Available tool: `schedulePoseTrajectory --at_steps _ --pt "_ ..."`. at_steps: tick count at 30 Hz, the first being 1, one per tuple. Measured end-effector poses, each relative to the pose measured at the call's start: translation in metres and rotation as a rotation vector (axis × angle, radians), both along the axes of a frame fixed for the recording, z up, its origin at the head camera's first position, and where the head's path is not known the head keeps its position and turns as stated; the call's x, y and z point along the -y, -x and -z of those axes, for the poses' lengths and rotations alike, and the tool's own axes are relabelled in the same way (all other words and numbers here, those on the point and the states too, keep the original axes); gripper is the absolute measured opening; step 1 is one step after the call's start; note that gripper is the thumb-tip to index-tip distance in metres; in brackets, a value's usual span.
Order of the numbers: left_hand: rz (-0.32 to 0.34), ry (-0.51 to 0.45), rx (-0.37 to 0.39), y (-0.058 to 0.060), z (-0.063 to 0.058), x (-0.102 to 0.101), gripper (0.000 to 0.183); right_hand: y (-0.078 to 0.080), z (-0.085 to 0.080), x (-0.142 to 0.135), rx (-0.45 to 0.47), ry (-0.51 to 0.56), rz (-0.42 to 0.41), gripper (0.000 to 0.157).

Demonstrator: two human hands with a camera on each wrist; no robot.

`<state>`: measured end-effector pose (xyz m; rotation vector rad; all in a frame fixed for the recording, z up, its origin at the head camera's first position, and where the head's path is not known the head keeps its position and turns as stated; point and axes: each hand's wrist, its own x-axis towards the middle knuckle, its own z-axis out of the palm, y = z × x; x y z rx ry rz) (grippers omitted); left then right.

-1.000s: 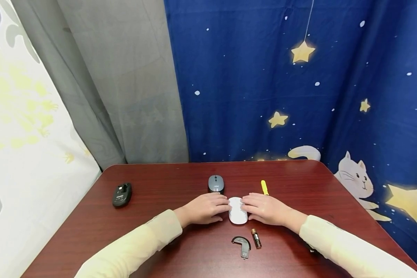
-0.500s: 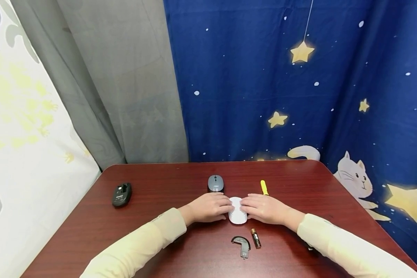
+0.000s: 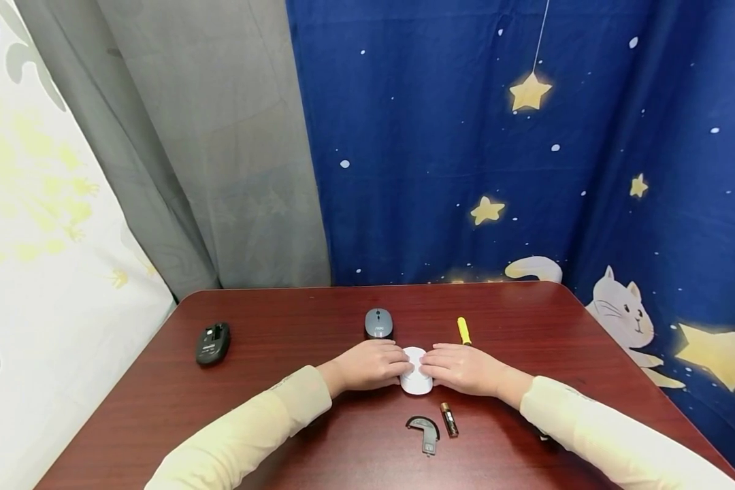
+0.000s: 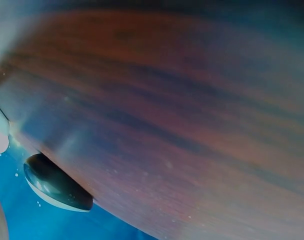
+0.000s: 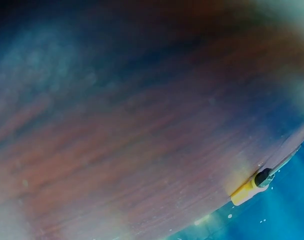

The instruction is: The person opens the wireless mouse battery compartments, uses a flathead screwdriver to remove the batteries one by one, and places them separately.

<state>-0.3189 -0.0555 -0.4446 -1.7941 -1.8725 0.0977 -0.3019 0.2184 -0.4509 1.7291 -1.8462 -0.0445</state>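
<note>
White mouse (image 3: 416,386) on worktop (image 3: 282,313), between left hand (image 3: 370,365) and right hand (image 3: 462,369); both loosely extended, fingers resting on its top; grey mouse (image 3: 379,322) just beyond left hand; screwdriver (image 3: 463,330) behind right; battery (image 3: 449,420) beside grey piece (image 3: 427,434), nearer the person.

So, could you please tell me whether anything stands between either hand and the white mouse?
Nothing visible does: the left hand and right hand both have fingers on the white mouse. The battery and grey curved piece lie on its near side, the grey mouse on its far side, none between.
</note>
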Motion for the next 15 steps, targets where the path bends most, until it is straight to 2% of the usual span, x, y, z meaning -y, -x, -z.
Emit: schedulePoseTrajectory --at_steps 8,15 --pt "0.002 0.002 -0.065 -0.0024 -0.0001 0.0006 0.026 -0.0022 0.0006 0.0011 0.012 -0.014 0.028 0.036" --pt "0.007 0.007 -0.09 -0.0018 -0.0011 0.0018 0.027 -0.0017 0.0028 -0.0003 -0.015 0.019 0.033 0.029"
